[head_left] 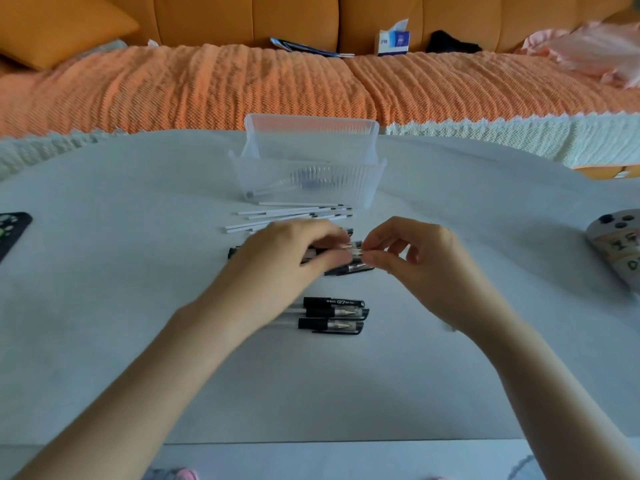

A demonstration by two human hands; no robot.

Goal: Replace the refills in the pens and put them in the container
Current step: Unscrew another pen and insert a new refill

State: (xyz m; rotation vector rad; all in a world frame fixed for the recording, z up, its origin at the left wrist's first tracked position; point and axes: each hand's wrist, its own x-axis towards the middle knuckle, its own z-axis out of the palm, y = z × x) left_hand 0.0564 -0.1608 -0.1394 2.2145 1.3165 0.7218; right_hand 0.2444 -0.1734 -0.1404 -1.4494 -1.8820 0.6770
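My left hand (287, 252) grips the barrel of a pen (355, 252) just above the table, over a row of black pens (349, 269). My right hand (412, 252) pinches that pen's tip end between thumb and fingers. The middle of the pen is hidden by my fingers. Three capped black pens (332, 315) lie side by side nearer to me. Several white refills (291, 213) lie in a loose bunch just beyond my hands. Behind them stands a clear ribbed plastic container (346, 188) with one pen inside.
A dark phone (12, 230) lies at the table's left edge and a patterned phone (618, 247) at the right edge. Beyond the table runs an orange sofa (207, 88) with a tissue box (393, 41) on it.
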